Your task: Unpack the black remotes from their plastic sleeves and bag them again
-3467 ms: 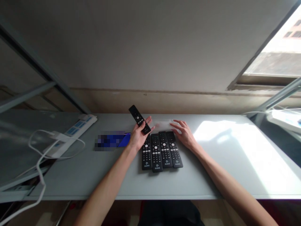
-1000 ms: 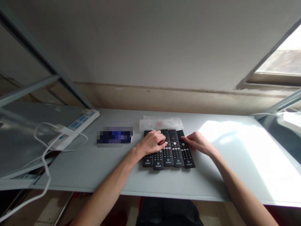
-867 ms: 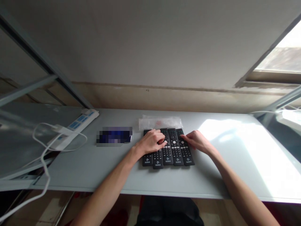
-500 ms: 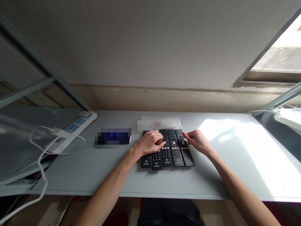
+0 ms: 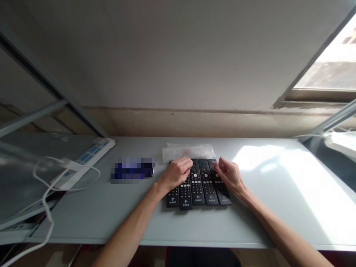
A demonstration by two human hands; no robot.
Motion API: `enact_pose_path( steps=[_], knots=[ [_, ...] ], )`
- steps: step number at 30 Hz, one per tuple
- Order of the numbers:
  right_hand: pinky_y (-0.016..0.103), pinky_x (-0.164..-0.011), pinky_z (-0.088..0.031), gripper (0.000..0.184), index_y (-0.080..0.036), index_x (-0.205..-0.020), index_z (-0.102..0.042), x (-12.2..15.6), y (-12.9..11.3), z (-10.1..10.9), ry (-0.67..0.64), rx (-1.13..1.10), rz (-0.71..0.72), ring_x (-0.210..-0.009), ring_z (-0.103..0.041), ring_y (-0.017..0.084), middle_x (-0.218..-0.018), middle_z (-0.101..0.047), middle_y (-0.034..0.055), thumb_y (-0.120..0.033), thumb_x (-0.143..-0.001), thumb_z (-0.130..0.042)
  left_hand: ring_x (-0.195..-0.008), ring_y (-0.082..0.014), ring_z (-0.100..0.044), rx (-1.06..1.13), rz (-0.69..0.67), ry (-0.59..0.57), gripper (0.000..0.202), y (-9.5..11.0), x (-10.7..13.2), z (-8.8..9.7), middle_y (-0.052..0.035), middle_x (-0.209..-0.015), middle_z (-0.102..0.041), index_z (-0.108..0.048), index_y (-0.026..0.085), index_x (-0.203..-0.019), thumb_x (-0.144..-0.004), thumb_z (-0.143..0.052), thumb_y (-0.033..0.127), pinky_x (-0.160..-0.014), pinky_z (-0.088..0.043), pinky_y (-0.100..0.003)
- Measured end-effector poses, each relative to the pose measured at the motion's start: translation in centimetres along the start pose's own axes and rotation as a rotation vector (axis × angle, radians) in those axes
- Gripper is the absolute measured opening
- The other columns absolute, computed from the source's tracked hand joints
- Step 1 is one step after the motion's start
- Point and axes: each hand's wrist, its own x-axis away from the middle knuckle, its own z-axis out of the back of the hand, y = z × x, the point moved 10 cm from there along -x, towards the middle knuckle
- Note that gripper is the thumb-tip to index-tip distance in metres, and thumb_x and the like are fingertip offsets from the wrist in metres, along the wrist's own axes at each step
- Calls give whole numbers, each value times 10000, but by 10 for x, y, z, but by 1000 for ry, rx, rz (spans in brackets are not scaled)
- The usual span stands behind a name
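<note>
Several black remote controls (image 5: 197,189) lie side by side on the grey desk (image 5: 125,215), keys up. My left hand (image 5: 176,172) rests over the upper part of the two leftmost ones. Its fingers are curled down around the second remote control (image 5: 185,194), whose top end they hide. Over the upper part of the rightmost remote control (image 5: 223,194) is my right hand (image 5: 229,174), thumb apart from the bent fingers and nothing held between them. Whether the right thumb touches the remote is unclear.
Clear plastic sleeves (image 5: 189,152) lie behind the remotes. A blurred-out dark blue item (image 5: 132,170) is on the left. Farther left are a white power strip (image 5: 93,152) and a looping white cable (image 5: 48,207). Sunlight falls on the desk's right side.
My right hand has shifted slightly, its thumb and fingers now more over the rightmost remote. The left fingers have drawn in closer over the second remote. The whole view has tilted up slightly.
</note>
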Motion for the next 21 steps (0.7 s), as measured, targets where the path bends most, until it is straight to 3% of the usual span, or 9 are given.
enact_pose_path(
  steps=[3, 6, 11, 13, 16, 18, 21],
  knots=[
    [321, -634, -372, 267, -267, -723, -391, 2, -16, 19, 182, -73, 123, -683, -434, 173, -780, -472, 2, -293, -888, -600, -880, -210, -663, -23, -13, 34, 227, -1, 2, 1, -61, -885, -706, -641, 189, -885, -945, -492, 28, -844, -515, -356],
    [337, -679, -412, 206, -261, -674, -403, 0, -18, 26, 211, -127, 158, -764, -506, 201, -854, -535, 37, -183, -777, -563, -775, -190, -646, -59, -20, 89, 256, -1, 5, 3, -45, -792, -696, -627, 188, -806, -918, -483, 8, -782, -486, -339],
    [371, -728, -429, 144, -248, -574, -522, -2, 8, 20, 131, -256, -76, -733, -578, 221, -752, -690, 47, -217, -707, -567, -683, -169, -616, -74, -29, 139, 313, 2, 7, 7, -31, -709, -679, -618, 184, -730, -878, -447, -32, -721, -434, -319],
    [361, -680, -396, 150, -249, -532, -524, 0, 18, 19, 142, -300, -165, -649, -530, 202, -643, -649, 32, -243, -679, -555, -680, -171, -618, -67, -28, 140, 316, 2, 8, 7, -30, -699, -678, -623, 183, -720, -845, -444, -46, -721, -428, -318],
    [336, -584, -291, 231, -267, -490, -370, 4, 26, 16, 157, -366, -226, -542, -372, 158, -499, -439, -15, -273, -642, -543, -626, -165, -579, -61, 27, 122, 278, -4, 9, 6, -22, -647, -638, -577, 194, -659, -783, -464, -28, -663, -390, -306],
    [326, -560, -227, 303, -279, -541, -249, 6, 26, 15, 168, -402, -230, -532, -272, 142, -496, -305, -42, -292, -646, -533, -555, -153, -508, -63, 76, 118, 257, -9, 11, 5, -10, -591, -576, -511, 206, -615, -761, -471, -1, -594, -324, -301],
    [325, -558, -186, 323, -281, -625, -181, 9, 25, 13, 176, -442, -231, -546, -215, 140, -533, -234, -54, -296, -667, -501, -488, -141, -407, -75, 111, 122, 250, -11, 13, 5, 10, -530, -477, -427, 219, -590, -748, -466, 29, -548, -241, -304]
  ],
)
